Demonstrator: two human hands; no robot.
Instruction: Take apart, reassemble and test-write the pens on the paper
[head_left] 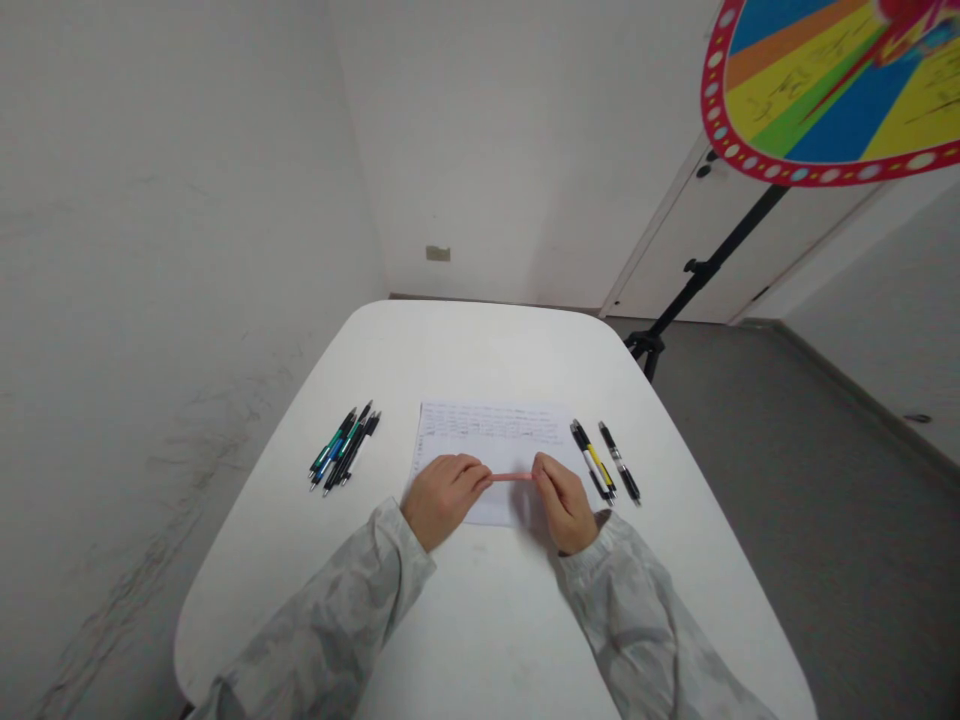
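A thin pink stick-like object (512, 477) is stretched level between my two hands, above a sheet of paper (487, 450) with handwriting on its upper part. My left hand (448, 492) pinches its left end. The right end is gripped by my right hand (561, 503), whose fingers are curled. Several pens (343, 450) in black, blue and green lie in a bunch left of the paper. On the right, close to my right hand, are pens with yellow and white parts (594, 460) and a separate black pen (620, 463).
The white table (480, 350) has rounded corners and stands near a wall. Beyond its right side, a black stand (705, 270) holds a colourful wheel (817, 90) at the upper right. A wall socket (438, 254) is behind the table.
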